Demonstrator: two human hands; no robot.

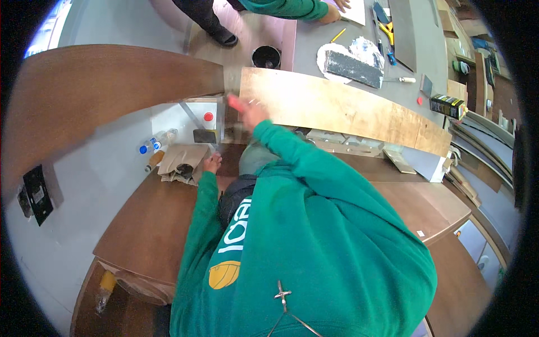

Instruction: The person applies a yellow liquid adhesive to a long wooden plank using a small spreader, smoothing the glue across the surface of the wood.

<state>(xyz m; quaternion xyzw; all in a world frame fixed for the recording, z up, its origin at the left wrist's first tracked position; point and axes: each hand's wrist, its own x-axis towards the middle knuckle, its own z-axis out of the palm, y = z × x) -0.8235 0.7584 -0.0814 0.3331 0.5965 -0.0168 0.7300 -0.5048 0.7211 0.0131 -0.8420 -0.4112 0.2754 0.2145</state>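
Observation:
My right hand [255,115] is closed around a red stick-like object [236,103], perhaps a handle; motion blur hides its kind. It reaches over the left end of a pale wooden board [314,101]. Lower and to the left, my left hand [213,163] is beside a crumpled brown paper bag [184,161]. Its fingers look partly bent, and whether they grip anything does not show. Just beyond that hand is a dark rectangular plate [204,136], with a red round disc [208,117] farther away.
A curved brown panel [112,78] rises at the left, with plastic bottles [154,143] below. Beyond the board, a grey table [306,45] bears a white-smeared dark block [353,68], yellow-handled pliers [387,32] and a tin [448,105]. A black bucket [266,57] and a co-worker's green sleeve [286,8] are farther off.

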